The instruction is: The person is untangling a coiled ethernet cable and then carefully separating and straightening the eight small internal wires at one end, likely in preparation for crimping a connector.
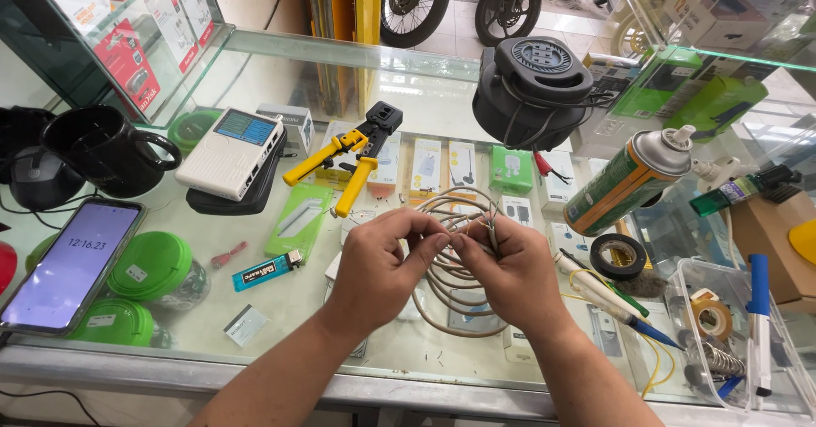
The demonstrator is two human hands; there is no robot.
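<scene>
Both hands [450, 265] pinch the coiled grey cable [450, 223] end between their fingertips.

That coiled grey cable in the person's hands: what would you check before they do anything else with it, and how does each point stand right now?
1. Coiled grey cable held by both hands: ok; left hand and right hand pinch it together at the fingertips.
2. Cable end visible for inspection: cannot tell; the fingers cover it.
3. Yellow-handled black crimping tool within reach: ok; it lies on the glass counter behind the hands.
4. White rectangular tester with a small screen nearby: ok; it rests beside the crimping tool.
5. Coil free of snags: ok; nothing lies across it.
6. Connector plug ready: cannot tell; none is clearly visible.
</scene>
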